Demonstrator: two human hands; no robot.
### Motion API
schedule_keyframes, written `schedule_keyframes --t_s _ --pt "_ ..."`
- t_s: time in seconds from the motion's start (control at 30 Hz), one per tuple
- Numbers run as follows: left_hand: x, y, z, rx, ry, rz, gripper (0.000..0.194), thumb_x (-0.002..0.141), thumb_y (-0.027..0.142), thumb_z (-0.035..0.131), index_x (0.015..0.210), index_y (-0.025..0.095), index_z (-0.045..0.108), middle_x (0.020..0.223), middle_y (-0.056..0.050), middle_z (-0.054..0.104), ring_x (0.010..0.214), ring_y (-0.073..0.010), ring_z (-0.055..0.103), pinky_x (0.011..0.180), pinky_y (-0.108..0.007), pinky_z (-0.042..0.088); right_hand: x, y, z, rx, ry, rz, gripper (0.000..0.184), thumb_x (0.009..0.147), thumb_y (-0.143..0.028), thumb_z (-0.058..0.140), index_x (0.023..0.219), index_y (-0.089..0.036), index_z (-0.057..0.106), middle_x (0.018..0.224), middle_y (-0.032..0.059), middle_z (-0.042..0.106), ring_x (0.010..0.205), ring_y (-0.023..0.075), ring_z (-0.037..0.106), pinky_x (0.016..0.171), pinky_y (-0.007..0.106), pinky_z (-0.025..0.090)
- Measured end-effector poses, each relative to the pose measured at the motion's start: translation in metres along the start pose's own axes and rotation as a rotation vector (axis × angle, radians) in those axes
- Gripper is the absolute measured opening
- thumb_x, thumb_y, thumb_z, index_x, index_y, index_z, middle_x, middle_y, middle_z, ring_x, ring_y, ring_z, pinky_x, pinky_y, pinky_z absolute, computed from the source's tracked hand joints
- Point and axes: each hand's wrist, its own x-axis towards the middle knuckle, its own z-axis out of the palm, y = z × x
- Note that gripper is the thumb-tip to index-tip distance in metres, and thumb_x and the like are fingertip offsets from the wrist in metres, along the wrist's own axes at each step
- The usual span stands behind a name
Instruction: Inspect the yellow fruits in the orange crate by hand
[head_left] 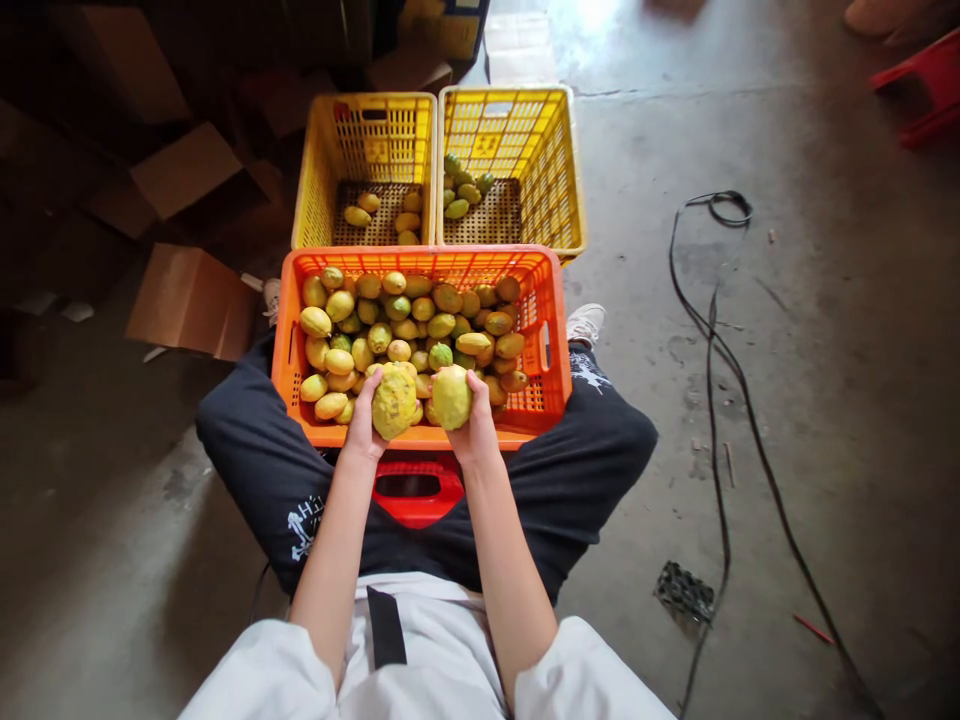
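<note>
My left hand (366, 415) is closed around a bumpy yellow lemon (394, 400) with brownish specks. Beside it, my right hand (478, 420) grips a smoother, paler yellow-green lemon (451, 397). Both fruits are held up side by side over the near edge of an orange plastic crate (555, 400), a small gap between them. Many loose lemons (401, 308), mostly yellow with some green, lie inside that crate. My fingers are partly hidden behind the fruit.
Beyond the orange crate stand two yellow crates: the left one (300, 200) holds several yellow lemons, the right one (577, 200) greener ones. Cardboard boxes (196, 300) sit at the left. A black cable (711, 350) lies on the concrete floor at the right.
</note>
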Motion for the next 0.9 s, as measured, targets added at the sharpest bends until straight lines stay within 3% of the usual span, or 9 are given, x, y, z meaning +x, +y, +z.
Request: schedule_keyframes --t_s 0.13,0.33,0.5,0.67,0.8,0.9 --pt "0.003 -0.002 -0.005 -0.008 -0.04 -0.027 0.032 0.098 0.048 0.072 0.109 0.018 0.078 0.1 -0.012 0.085 0.105 -0.0347 0.085 0.096 -0.05 0.071 0.002 0.001 0.001 0.013 -0.01 -0.015 0.039 0.086 -0.058 0.076 0.106 -0.024 0.078 0.092 0.0017 0.082 0.087 0.0209 0.08 0.064 0.026 0.064" --pt "0.007 -0.005 -0.004 -0.025 -0.037 -0.054 0.038 0.103 0.047 0.067 0.128 0.02 0.078 0.11 -0.012 0.086 0.112 -0.0351 0.084 0.101 -0.052 0.069 0.003 0.002 0.0 -0.019 -0.031 -0.012 0.042 0.087 -0.062 0.079 0.11 -0.027 0.076 0.093 0.0027 0.083 0.081 0.0224 0.081 0.066 0.032 0.067" --pt "0.005 -0.002 -0.004 -0.015 -0.029 -0.056 0.04 0.104 0.053 0.064 0.114 0.017 0.079 0.1 -0.012 0.085 0.108 -0.0323 0.084 0.1 -0.048 0.069 -0.004 -0.001 0.003 0.027 -0.03 -0.005 0.043 0.085 -0.063 0.08 0.11 -0.029 0.073 0.094 -0.0006 0.078 0.08 0.0224 0.08 0.073 0.037 0.07" --pt "0.005 -0.003 -0.008 -0.012 -0.053 -0.055 0.044 0.098 0.063 0.075 0.107 0.02 0.075 0.1 -0.01 0.084 0.106 -0.031 0.083 0.1 -0.05 0.069 -0.007 -0.001 0.003 0.005 -0.017 -0.128 0.054 0.071 -0.045 0.093 0.116 -0.031 0.069 0.096 -0.0038 0.074 0.086 0.0188 0.077 0.083 0.033 0.067" --pt "0.006 -0.004 -0.01 -0.021 -0.088 -0.06 0.045 0.095 0.064 0.081 0.11 0.022 0.073 0.107 -0.009 0.083 0.114 -0.0311 0.081 0.106 -0.055 0.066 -0.003 0.0 -0.002 -0.019 0.017 -0.166 0.057 0.07 -0.046 0.092 0.119 -0.032 0.065 0.097 -0.0048 0.074 0.085 0.0167 0.074 0.072 0.027 0.062" --pt "0.004 -0.004 -0.012 -0.023 -0.085 -0.071 0.036 0.092 0.05 0.087 0.108 0.022 0.071 0.113 -0.009 0.082 0.123 -0.033 0.079 0.11 -0.056 0.064 0.0 0.002 -0.005 -0.027 0.052 -0.159 0.054 0.072 -0.052 0.088 0.116 -0.031 0.065 0.096 -0.0042 0.075 0.086 0.0173 0.074 0.064 0.024 0.058"
